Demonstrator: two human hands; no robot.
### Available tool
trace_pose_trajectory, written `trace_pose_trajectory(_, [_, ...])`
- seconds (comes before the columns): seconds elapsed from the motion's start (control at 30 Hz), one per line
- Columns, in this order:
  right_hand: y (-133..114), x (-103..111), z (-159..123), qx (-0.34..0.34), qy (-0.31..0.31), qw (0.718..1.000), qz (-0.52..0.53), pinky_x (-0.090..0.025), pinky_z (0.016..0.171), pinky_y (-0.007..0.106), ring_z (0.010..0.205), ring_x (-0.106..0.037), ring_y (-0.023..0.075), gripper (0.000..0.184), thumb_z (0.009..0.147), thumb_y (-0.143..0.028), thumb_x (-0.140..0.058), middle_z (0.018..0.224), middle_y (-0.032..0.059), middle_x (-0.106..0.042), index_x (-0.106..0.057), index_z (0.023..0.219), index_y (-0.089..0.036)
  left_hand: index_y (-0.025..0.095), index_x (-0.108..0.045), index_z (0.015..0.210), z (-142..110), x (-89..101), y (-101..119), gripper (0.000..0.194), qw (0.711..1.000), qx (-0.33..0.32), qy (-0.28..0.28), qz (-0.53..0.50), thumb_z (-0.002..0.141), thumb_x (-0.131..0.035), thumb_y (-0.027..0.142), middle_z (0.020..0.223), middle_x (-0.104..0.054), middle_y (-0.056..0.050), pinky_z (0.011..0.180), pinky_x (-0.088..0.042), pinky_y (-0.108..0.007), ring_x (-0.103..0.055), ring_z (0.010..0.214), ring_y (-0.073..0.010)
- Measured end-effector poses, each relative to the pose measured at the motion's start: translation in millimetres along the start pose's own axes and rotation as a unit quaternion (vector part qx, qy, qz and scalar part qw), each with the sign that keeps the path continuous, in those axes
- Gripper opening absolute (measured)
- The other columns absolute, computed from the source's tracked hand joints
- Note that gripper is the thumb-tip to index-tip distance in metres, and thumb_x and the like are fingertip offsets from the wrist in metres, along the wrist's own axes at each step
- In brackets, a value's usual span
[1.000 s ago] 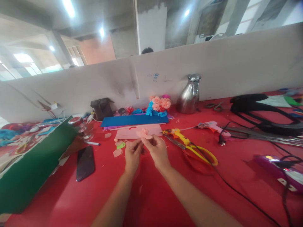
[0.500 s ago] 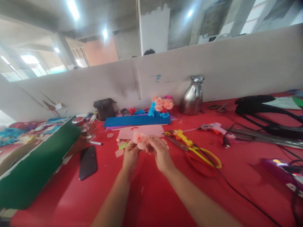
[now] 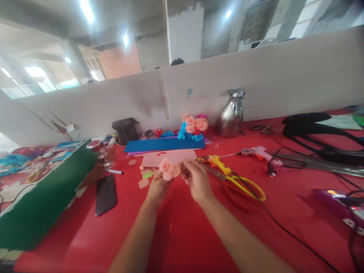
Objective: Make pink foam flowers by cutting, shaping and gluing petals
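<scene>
- The pink flower (image 3: 166, 167) now faces up toward the camera, above the red tabletop (image 3: 182, 235), whereas a second ago it shows side-on between both hands.
- The left hand (image 3: 158, 188) has a closed grip at the flower's underside and seems to bear it alone.
- The right hand (image 3: 200, 182) sits slightly farther off than half a second ago, fingers bent just beside an outer petal; its grip is partly hidden, so I cannot tell whether it touches or holds anything.
- This leaves the blossom's front and that petal in plainer view for the work.
- The steel jug (image 3: 229, 117) is capped, contents hidden.
- The clear glass vessel (image 3: 104, 156) shows no certain contents.
</scene>
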State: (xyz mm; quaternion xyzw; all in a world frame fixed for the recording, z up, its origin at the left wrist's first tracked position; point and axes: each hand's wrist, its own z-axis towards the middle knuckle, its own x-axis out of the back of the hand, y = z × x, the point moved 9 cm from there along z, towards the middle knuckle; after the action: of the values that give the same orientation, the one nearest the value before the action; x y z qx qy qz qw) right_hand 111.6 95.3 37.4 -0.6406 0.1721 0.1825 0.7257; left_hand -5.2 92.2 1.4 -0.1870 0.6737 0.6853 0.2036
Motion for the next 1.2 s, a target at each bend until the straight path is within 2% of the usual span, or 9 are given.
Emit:
trace_pose_trajectory(0.07, [1,5,2,-0.001,0.012,1.000,-0.002,-0.031,0.045,0.021,0.047,-0.042,0.0082,0.019,0.074,-0.036,-0.061,0.056,-0.0017,-0.054,-0.064,0.068,-0.018,0.019,-0.066,0.080,-1,-0.5,-2,0.030,1.000,0.006,-0.004,0.008,0.052,-0.076,0.020,0.077,-0.064,-0.002,0.073,-0.043,-0.026,-0.056,0.074,-0.0143])
trace_pose_trajectory(0.17, [3,7,5,-0.013,0.009,0.999,-0.030,-0.032,0.047,0.022,0.051,-0.043,0.0087,0.019,0.072,-0.035,-0.061,0.059,-0.0006,-0.056,-0.066,0.069,-0.017,0.017,-0.064,0.072,-2,-3.2,-4,0.021,1.000,0.016,-0.025,0.000,0.056,-0.076,0.024,0.071,-0.062,-0.002,0.077,-0.043,-0.028,-0.055,0.073,-0.0140])
trace_pose_trajectory(0.3, [10,3,5,-0.048,-0.012,0.995,-0.088,-0.034,0.049,0.022,0.052,-0.044,0.0087,0.013,0.068,-0.029,-0.062,0.062,-0.0009,-0.059,-0.067,0.071,-0.017,0.015,-0.062,0.070,-3,-9.5,-9,0.015,0.994,0.062,-0.066,-0.065,0.063,-0.074,0.022,0.065,-0.058,0.001,0.074,-0.043,-0.026,-0.053,0.067,-0.0099])
trace_pose_trajectory(0.37, [11,0,4,-0.055,-0.024,0.994,-0.096,-0.037,0.052,0.022,0.055,-0.049,0.0098,0.012,0.066,-0.027,-0.064,0.066,-0.0005,-0.062,-0.066,0.073,-0.018,0.015,-0.061,0.072,-4,-11.0,-11,0.014,0.990,0.082,-0.076,-0.090,0.067,-0.073,0.021,0.065,-0.056,0.001,0.070,-0.043,-0.025,-0.051,0.064,-0.0088])
trace_pose_trajectory(0.57, [7,-9,2,-0.019,-0.055,0.991,-0.117,-0.043,0.054,0.023,0.058,-0.055,0.0115,0.012,0.065,-0.026,-0.068,0.067,-0.0013,-0.062,-0.062,0.074,-0.019,0.015,-0.060,0.077,-2,-9.6,-15,0.012,0.987,0.089,-0.081,-0.111,0.071,-0.070,0.020,0.064,-0.055,0.002,0.063,-0.041,-0.022,-0.050,0.060,-0.0074])
trace_pose_trajectory(0.7, [8,-9,2,-0.007,-0.059,0.990,-0.131,-0.043,0.050,0.022,0.054,-0.055,0.0103,0.016,0.065,-0.028,-0.070,0.066,-0.0024,-0.061,-0.062,0.075,-0.019,0.015,-0.061,0.077,0,-8.5,-17,0.013,0.988,0.089,-0.073,-0.107,0.069,-0.071,0.019,0.062,-0.055,0.002,0.061,-0.039,-0.021,-0.049,0.058,-0.0070])
trace_pose_trajectory(0.9, [15,-8,4,-0.028,-0.071,0.990,-0.117,-0.040,0.043,0.024,0.043,-0.052,0.0113,0.020,0.065,-0.033,-0.070,0.054,-0.0050,-0.057,-0.058,0.075,-0.020,0.013,-0.060,0.070,-3,-14.8,-18,0.010,0.988,0.086,-0.103,-0.074,0.070,-0.068,0.019,0.055,-0.053,0.001,0.058,-0.037,-0.023,-0.047,0.053,-0.0086])
trace_pose_trajectory(1.07, [16,1,7,-0.017,-0.042,0.991,-0.129,-0.041,0.047,0.025,0.049,-0.054,0.0129,0.022,0.063,-0.038,-0.071,0.055,-0.0026,-0.060,-0.061,0.073,-0.020,0.012,-0.060,0.067,-3,-11.1,-18,0.010,0.990,0.082,-0.092,-0.072,0.067,-0.069,0.017,0.056,-0.055,0.000,0.058,-0.036,-0.024,-0.049,0.054,-0.0094])
trace_pose_trajectory(1.2, [19,-6,6,-0.036,-0.066,0.990,-0.116,-0.040,0.046,0.025,0.048,-0.053,0.0125,0.022,0.065,-0.039,-0.069,0.053,-0.0024,-0.058,-0.062,0.069,-0.020,0.012,-0.061,0.068,-3,-10.9,-17,0.010,0.990,0.082,-0.093,-0.072,0.065,-0.069,0.017,0.054,-0.054,0.000,0.056,-0.035,-0.024,-0.048,0.052,-0.0094])
